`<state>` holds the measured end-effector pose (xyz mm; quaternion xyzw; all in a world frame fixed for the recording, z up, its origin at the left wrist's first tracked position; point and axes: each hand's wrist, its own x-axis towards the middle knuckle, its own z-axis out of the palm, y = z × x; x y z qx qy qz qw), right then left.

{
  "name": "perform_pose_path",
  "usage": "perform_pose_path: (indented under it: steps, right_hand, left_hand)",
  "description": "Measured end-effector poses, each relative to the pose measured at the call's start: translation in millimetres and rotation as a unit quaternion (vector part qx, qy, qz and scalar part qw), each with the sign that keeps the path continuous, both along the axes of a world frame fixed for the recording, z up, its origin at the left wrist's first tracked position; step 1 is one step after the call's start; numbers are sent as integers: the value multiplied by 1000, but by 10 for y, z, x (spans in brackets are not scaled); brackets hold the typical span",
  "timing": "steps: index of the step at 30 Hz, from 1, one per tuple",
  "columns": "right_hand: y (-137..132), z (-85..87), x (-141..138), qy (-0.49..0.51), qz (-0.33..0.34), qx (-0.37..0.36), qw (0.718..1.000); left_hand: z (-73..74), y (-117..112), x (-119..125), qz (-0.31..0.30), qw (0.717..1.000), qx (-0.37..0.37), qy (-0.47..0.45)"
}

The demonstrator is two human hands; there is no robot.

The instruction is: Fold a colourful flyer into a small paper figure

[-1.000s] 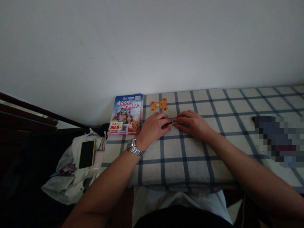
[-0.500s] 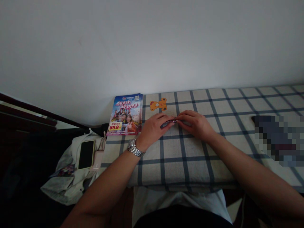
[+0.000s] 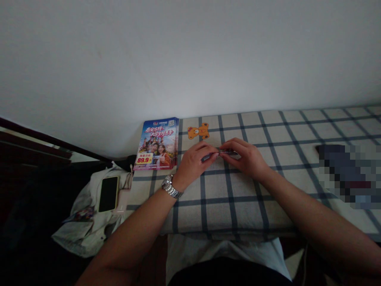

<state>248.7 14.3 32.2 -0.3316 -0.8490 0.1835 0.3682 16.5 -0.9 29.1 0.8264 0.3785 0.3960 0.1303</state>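
Observation:
Both my hands meet over a checked cloth surface (image 3: 238, 198). My left hand (image 3: 195, 161), with a metal watch (image 3: 170, 187) on its wrist, and my right hand (image 3: 245, 157) pinch the two ends of a small flat folded piece (image 3: 220, 153), dark and thin. I cannot make out what it is. All fingers are closed on it, just above the cloth. An orange bear-shaped cutout (image 3: 199, 130) lies flat a little beyond my left hand.
A colourful leaflet stack (image 3: 156, 143) lies at the cloth's left far corner against the white wall. Off the left edge, a phone (image 3: 108, 193) rests on crumpled light fabric (image 3: 86, 222). A blurred dark patch (image 3: 348, 174) sits at the right.
My hands have shifted slightly and lifted the small piece a little off the cloth; it now looks flatter and longer between the fingertips.

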Motion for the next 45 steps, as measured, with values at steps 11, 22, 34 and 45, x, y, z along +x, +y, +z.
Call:
perform_pose_path:
  steps: [11,22,34,45]
  right_hand:
    - [-32,4,-34,24,30,-23,999]
    - [2,3,7,29,5,-17,999]
    - [-30,11,1,45,6,-44,998]
    - [-7,13,10,28,21,-12,999]
  left_hand:
    - [-23,-3,13,-8,1000,1,-4]
    - [21,-8,-6,0,999,-24,-44]
    - [8,-8,-7,-11,997,-39,-58]
    - [-5,-5,-13,-16,996,-32,-80]
